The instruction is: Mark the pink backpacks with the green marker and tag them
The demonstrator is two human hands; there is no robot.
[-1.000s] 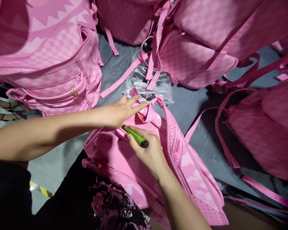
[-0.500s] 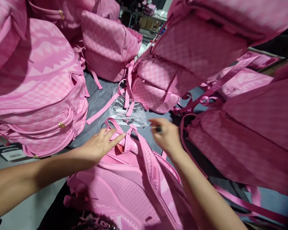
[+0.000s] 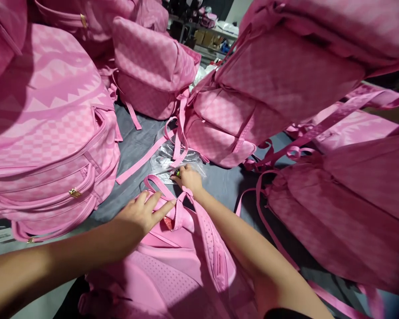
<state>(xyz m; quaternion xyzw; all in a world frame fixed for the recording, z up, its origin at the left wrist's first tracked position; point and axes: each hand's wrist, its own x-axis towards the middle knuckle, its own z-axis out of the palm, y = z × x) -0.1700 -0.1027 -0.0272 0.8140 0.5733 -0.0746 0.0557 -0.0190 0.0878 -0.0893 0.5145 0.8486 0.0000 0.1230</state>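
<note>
A pink backpack [image 3: 173,277] lies right in front of me, its dotted back panel and shoulder strap [image 3: 216,252] facing up. My left hand [image 3: 141,212] rests on its top edge beside the carry loop, fingers spread out. A small red patch [image 3: 168,223] shows just below those fingers. Beyond the backpack, my right hand [image 3: 190,178] is closed at a clear plastic bag [image 3: 162,157] on the grey cloth. Something small and dark with a green spot [image 3: 177,173] shows at its fingers; its kind cannot be made out.
Pink checkered backpacks crowd round: a large one [image 3: 49,146] at left, one [image 3: 153,66] at the back, one [image 3: 226,115] in the middle and another [image 3: 346,204] at right. Loose straps [image 3: 146,155] trail over the grey cloth [image 3: 129,146]. Shelves [image 3: 209,40] stand far behind.
My right hand has moved left and forward, from the right of the plastic bag to its near edge. My left hand stays on the backpack. The view has shifted slightly.
</note>
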